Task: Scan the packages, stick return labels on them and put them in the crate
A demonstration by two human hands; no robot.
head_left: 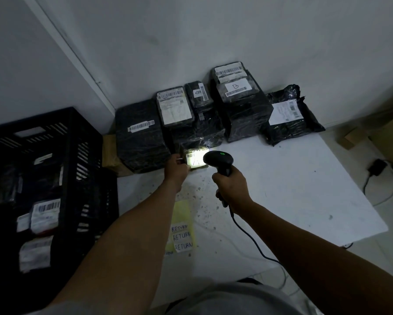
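My left hand (176, 168) grips the left edge of a small package (195, 160) lying on the white table (293, 189). Its white barcode label is lit bright by the black handheld scanner (218, 162), which my right hand (230, 186) holds by the handle just right of the package, a green light showing on top. A yellow sheet (181, 226) with three white "RETURN" labels (182, 238) lies near my left forearm. Several black wrapped packages (238, 103) with barcode labels stand along the wall. The black crate (54, 169) sits at the left with labelled packages inside.
The scanner's black cable (250, 239) trails back over the table towards me. A black power adapter with its cord (377, 168) lies on the floor at the right, near cardboard boxes (359, 137). Brown cardboard (110, 153) shows between crate and packages.
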